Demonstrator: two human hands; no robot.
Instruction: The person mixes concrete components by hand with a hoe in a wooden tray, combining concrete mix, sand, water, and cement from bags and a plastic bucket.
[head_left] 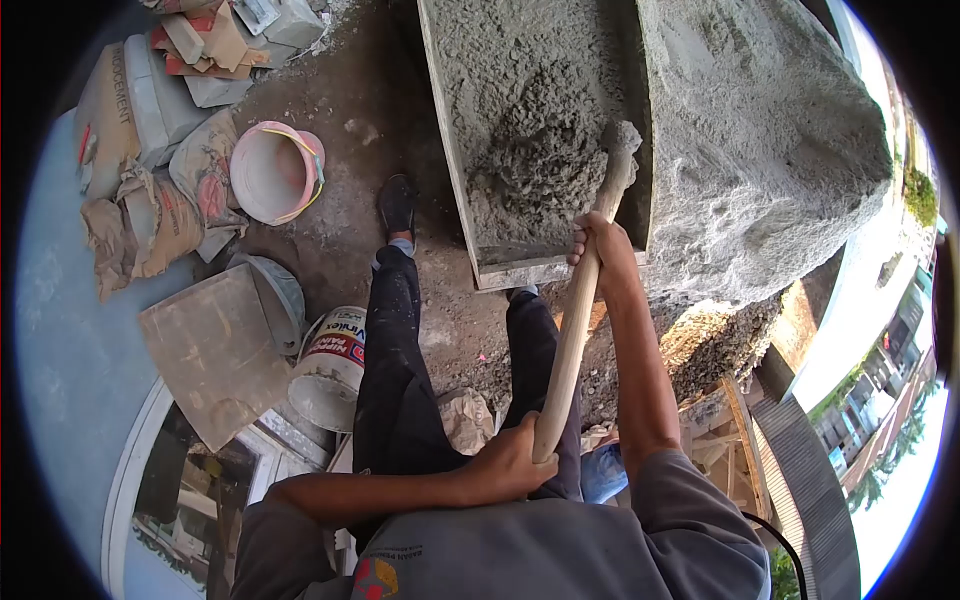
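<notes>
Both my hands are wrapped round the pale wooden handle of a hoe [573, 345], which slants up and away from my waist. My left hand [508, 462] grips the near end, close to my body. Farther up the shaft, my right hand [606, 248] is closed near the trough's front edge. The hoe's far end is caked with mortar, and its blade is hidden. Wet grey mortar [545, 130] lies in a long shallow mixing trough [530, 273], heaped and darker just left of the hoe's end.
A large pile of grey sand [760, 150] rises along the trough's right side. To the left are a pink bucket [270, 175], cement bags [165, 220], a paint bucket [330, 365] and a board [215, 350]. Gravel [720, 345] lies at the right. My feet stand near the trough.
</notes>
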